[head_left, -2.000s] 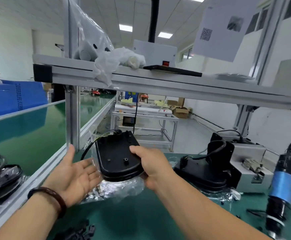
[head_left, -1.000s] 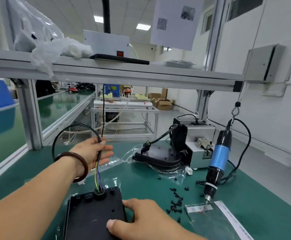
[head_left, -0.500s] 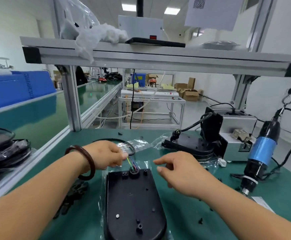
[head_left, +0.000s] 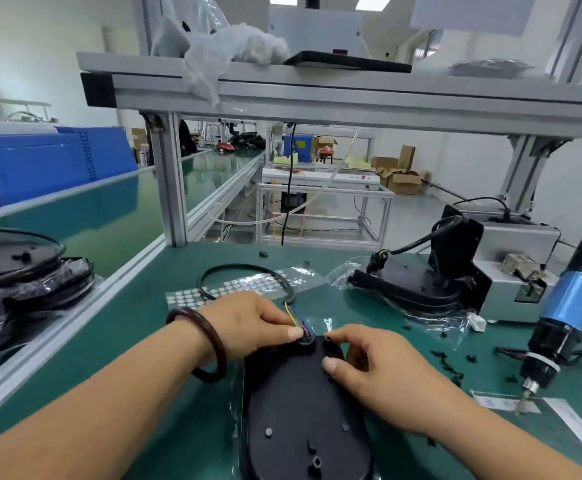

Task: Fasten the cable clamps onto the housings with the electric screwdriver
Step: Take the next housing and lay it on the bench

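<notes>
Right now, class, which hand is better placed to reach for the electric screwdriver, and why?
Right. The electric screwdriver hangs to the right of the housing, on the same side as the right hand. The left hand is on the far side, pinching the cable where it enters the housing.

Left hand (head_left: 248, 320), right hand (head_left: 379, 365), fingers (head_left: 343, 332) curled, nearly touching
</notes>
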Motion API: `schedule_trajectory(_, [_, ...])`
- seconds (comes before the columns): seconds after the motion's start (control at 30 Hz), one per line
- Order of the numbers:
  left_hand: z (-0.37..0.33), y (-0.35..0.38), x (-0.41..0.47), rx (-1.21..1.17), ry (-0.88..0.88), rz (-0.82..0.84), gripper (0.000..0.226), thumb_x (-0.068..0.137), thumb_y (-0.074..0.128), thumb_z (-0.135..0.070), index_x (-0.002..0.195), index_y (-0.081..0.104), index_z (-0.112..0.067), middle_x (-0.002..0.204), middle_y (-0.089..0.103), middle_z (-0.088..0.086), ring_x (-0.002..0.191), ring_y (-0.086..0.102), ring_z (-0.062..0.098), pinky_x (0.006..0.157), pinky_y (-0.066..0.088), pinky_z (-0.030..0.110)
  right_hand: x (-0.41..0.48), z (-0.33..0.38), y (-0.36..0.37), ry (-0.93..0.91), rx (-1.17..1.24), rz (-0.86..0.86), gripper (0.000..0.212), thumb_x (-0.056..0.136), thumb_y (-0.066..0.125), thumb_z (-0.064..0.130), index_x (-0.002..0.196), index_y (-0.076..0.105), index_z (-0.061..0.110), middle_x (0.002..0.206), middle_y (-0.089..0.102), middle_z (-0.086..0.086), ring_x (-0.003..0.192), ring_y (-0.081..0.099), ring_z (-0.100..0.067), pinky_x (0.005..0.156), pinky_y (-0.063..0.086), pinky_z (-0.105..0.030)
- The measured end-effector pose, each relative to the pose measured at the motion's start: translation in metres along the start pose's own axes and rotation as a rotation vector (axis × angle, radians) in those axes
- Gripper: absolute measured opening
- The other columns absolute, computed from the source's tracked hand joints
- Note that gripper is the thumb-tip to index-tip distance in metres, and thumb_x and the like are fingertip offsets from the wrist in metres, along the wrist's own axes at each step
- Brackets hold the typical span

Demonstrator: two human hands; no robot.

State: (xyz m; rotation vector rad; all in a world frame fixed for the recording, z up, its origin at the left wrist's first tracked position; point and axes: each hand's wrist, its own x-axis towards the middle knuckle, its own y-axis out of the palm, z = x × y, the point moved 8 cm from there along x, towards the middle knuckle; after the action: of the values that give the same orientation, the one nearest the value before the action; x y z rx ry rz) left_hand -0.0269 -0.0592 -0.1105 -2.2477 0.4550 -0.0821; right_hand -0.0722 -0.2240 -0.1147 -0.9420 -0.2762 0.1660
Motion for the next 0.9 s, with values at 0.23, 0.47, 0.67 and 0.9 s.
schedule_trajectory(0.23, [0.012,0.005,0.044,-0.863,-0.454,-0.038,0.017,0.101,0.042,-0.019,0.091,0.047,-0.006,0.082,0.056,0.014,0.078,0.062,0.028,0.075,0.051,0.040,0.058,-0.013,-0.027,0.236,0.447,-0.104,0.020,0.095,0.057,0.022,0.081,0.066,0.011,0.071,0.064,0.000,0.058,0.058,-0.010,0.057,0.050,-0.020])
schedule_trajectory(0.47, [-0.037,-0.024,0.055,-1.001,-0.213,-0.137,0.030,0.099,0.046,-0.031,0.080,0.061,-0.013,0.049,0.044,-0.007,0.036,0.038,0.003,0.037,0.043,0.016,0.110,-0.014,-0.021,0.479,0.905,-0.063,0.041,0.099,0.047,0.045,0.092,0.059,0.006,0.071,0.062,-0.008,0.054,0.054,-0.014,0.046,0.042,-0.020])
schedule_trajectory(0.67, [-0.073,-0.031,0.005,-0.404,0.184,0.270,0.027,0.088,0.052,-0.031,0.088,0.070,-0.010,0.066,0.059,-0.003,0.059,0.055,0.007,0.062,0.048,0.017,0.129,0.055,-0.068,0.180,1.328,0.133,0.038,0.097,0.049,0.041,0.096,0.058,0.004,0.066,0.068,-0.004,0.061,0.065,-0.016,0.057,0.051,-0.026])
schedule_trajectory(0.9, [-0.052,-0.076,-0.014,-0.426,0.157,0.160,0.047,0.073,0.064,-0.016,0.120,0.061,-0.022,0.111,0.071,0.000,0.107,0.065,0.016,0.099,0.046,0.036,0.123,0.080,-0.102,0.096,1.455,-0.105,0.028,0.098,0.051,0.031,0.087,0.070,0.014,0.059,0.048,0.002,0.054,0.045,-0.008,0.060,0.036,-0.022])
